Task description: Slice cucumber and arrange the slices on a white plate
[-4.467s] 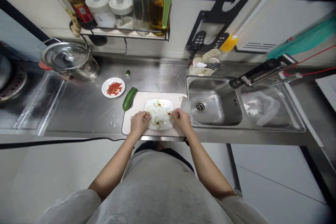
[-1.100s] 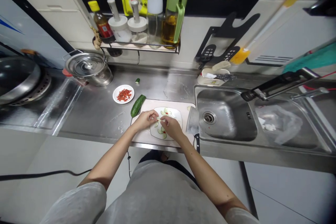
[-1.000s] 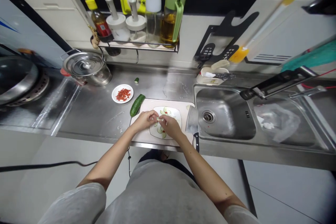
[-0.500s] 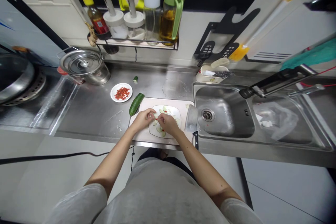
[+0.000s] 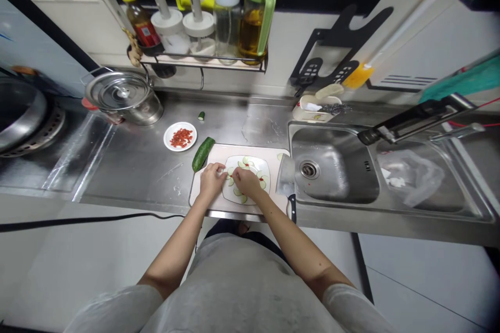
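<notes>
both hands are at the plate (image 5: pixel 258 162), which sits on the board (image 5: pixel 273 155) at the near edge of the tabletop (image 5: pixel 128 166). the left hand (image 5: pixel 212 181) is at the plate's left side, thumb and forefinger brought close together near its edge; whether anything is gripped there is too small to tell. the right hand (image 5: pixel 247 182) reaches over the plate, fingers bent and tips bunched near the left slices, and i cannot tell if it pinches something.

pale green-edged slices (image 5: pixel 242 199) lie in curved groups around the plate, with red bits (image 5: pixel 261 179) at the top and right groups; the hand partly hides the middle. the cucumber (image 5: pixel 203 154) lies against the board's upper left corner, and a small stub (image 5: pixel 201 115) is farther back. red pieces (image 5: pixel 180 138) fill the middle of a white dish (image 5: pixel 167 138) left of the cucumber. the knife (image 5: pixel 286 174) rests at the board's right side, beside the sink (image 5: pixel 336 187), its black handle toward the person.
</notes>
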`<state>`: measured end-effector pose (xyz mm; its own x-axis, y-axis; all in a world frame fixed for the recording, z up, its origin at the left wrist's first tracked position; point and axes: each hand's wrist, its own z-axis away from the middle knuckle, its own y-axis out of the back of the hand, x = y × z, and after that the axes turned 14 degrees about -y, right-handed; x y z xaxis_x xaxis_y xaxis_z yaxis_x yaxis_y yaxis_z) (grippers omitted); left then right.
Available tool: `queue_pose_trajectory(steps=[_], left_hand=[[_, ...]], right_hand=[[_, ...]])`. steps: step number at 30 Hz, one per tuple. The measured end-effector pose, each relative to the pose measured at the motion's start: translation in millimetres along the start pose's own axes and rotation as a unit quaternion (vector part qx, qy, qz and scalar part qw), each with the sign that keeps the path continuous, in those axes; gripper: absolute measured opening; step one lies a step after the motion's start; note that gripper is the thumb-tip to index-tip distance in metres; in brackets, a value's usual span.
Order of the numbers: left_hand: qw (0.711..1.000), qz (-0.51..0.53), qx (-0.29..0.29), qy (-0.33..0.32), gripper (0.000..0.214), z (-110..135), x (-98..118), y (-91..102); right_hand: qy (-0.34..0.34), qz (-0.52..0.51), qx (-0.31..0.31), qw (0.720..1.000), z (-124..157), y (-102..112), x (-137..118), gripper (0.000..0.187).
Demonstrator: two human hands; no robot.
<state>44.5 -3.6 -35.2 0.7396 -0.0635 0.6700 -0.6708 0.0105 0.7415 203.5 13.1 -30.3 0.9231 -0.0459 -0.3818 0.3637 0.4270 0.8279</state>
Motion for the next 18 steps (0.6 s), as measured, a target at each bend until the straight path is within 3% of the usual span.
queue_pose_trajectory(steps=[18], left_hand=[[0.999,-0.036,-0.033,0.017,0.019,-1.0,4.7,-9.7]], right_hand=[[-0.01,0.007,-0.009,1.0,-4.2,-5.1,0.5,0.022]])
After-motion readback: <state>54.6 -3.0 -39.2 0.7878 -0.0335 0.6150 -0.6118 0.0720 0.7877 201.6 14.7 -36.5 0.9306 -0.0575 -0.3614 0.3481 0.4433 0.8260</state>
